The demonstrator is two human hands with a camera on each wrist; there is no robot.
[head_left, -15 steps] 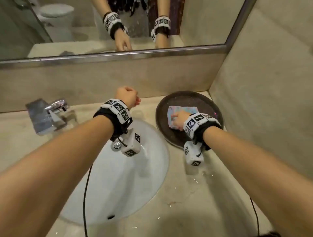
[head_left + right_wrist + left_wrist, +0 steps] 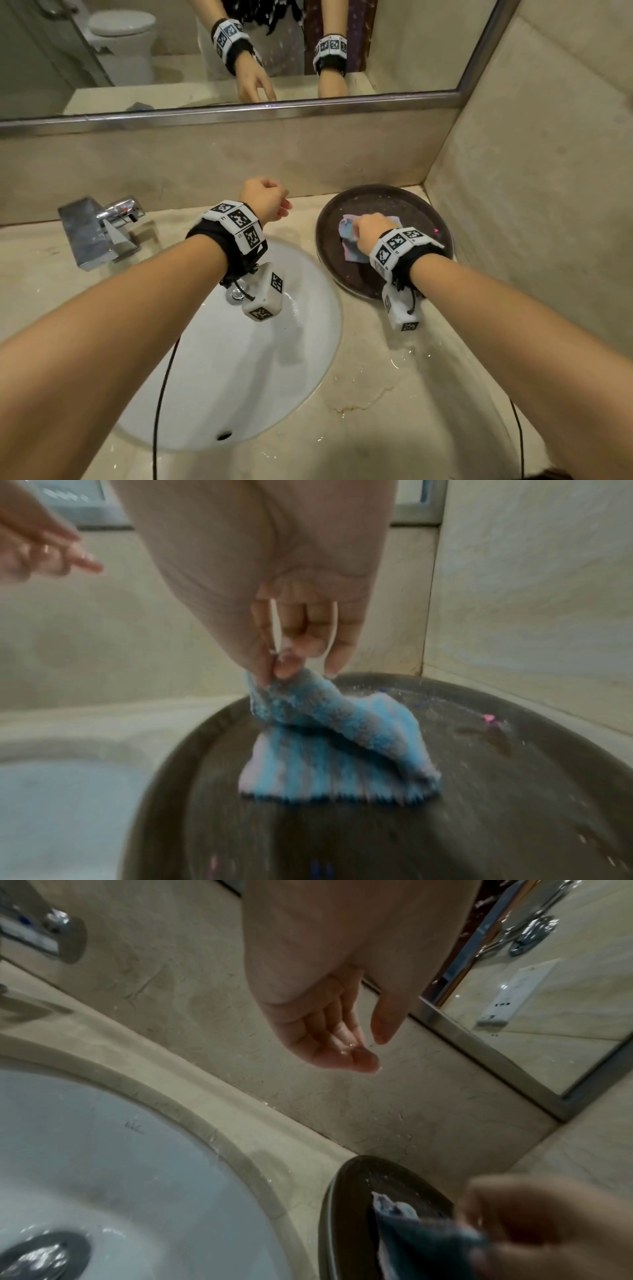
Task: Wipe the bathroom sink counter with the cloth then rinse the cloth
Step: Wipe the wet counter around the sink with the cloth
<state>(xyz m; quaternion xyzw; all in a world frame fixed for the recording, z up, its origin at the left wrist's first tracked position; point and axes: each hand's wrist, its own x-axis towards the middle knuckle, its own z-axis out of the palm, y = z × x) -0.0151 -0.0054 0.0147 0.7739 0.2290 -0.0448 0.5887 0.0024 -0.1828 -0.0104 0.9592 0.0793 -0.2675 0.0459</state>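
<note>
A blue and pink striped cloth [image 2: 352, 253] [image 2: 342, 739] lies on a dark round tray [image 2: 431, 212] [image 2: 479, 818] at the counter's back right corner. My right hand [image 2: 371, 228] [image 2: 277, 669] pinches one corner of the cloth between thumb and fingertips and holds that corner raised; the rest still rests on the tray. My left hand [image 2: 265, 202] [image 2: 356, 1045] hovers over the beige counter [image 2: 411, 431] behind the sink, left of the tray, fingers loosely curled and holding nothing.
A white oval sink basin [image 2: 239, 370] with its drain [image 2: 37, 1259] sits front centre. A chrome faucet [image 2: 99, 229] stands back left. A mirror [image 2: 171, 54] runs along the back, and a stone wall [image 2: 548, 205] closes the right. A water patch [image 2: 363, 394] lies right of the basin.
The right hand has drawn one cloth corner up off the tray, so the cloth is more bunched than before. The left hand has stayed about where it was.
</note>
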